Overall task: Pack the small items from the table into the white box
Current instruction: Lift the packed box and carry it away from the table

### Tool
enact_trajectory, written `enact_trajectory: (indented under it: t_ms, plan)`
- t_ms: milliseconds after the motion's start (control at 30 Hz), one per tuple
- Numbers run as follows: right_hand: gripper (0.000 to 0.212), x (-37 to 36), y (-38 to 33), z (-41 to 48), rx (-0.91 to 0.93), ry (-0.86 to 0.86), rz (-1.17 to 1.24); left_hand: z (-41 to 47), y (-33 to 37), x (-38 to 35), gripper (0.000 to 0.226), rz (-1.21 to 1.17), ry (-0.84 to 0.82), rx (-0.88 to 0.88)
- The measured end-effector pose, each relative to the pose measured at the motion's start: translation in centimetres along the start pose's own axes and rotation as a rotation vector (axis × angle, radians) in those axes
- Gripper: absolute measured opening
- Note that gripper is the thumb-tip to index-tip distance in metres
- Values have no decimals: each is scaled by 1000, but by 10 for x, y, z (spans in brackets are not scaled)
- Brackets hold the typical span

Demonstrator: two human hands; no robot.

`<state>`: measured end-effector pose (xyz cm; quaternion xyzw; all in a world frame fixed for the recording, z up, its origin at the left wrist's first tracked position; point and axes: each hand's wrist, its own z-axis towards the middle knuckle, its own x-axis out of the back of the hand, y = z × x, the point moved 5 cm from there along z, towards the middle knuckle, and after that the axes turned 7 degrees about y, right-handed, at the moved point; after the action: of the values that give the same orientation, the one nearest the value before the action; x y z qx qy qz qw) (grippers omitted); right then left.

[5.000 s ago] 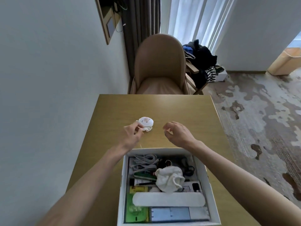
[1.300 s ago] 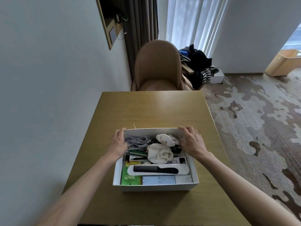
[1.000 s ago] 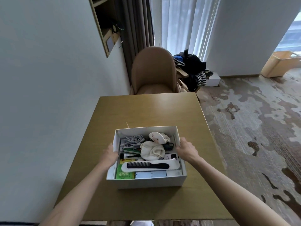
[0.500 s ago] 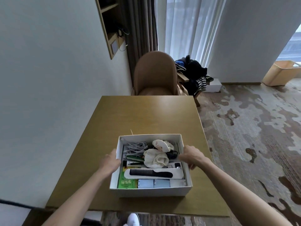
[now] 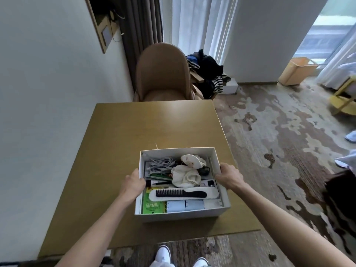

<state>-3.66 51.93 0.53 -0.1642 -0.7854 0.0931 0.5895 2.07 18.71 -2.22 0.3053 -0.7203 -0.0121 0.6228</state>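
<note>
A: White cardboard, the open rectangular white box (image 5: 181, 213) sits between both grips: left hand (image 5: 133, 185) curled over the left wall, right hand (image 5: 229, 177) clamped on the right wall.

B: Its long axis?

A: It runs away from the person, on the near part of the tan wooden surface (image 5: 123, 135). Neither hand is nearer.

B: Count?

A: One box, one black plastic comb (image 5: 181, 194), one cream cloth bundle (image 5: 185, 176), one grey coiled cable (image 5: 160, 163), all inside. No loose item shows on the surface.

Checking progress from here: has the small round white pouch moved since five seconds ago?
Yes. The pouch was lying on the bare table beyond the white box; now it sits inside the box, at its far end beside the grey cable.
</note>
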Motion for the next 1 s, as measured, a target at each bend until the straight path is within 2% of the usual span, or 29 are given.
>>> enact_trajectory:
  t_ms: [167,367,467,600,733,800,1000]
  plan:
    - [9,-15,19,-6,-43,29,94,-7,2,-8,57,-5,-110,59]
    - [4,-5,33,13,71,-5,178,-21,25,-2,38,53,-45,64]
    - [9,16,70,35,97,-7,223,-30,72,-6,29,55,16,55]
    - [13,67,143,68,146,32,238,-45,162,-37,39,24,73,62]
    - [4,127,218,95,148,89,137,-62,249,-84,46,-23,38,109]
    - [8,149,245,106,155,94,103,-66,282,-104,45,-61,26,125]
    - [15,185,293,143,189,103,68,-58,338,-139,56,-125,-4,139]
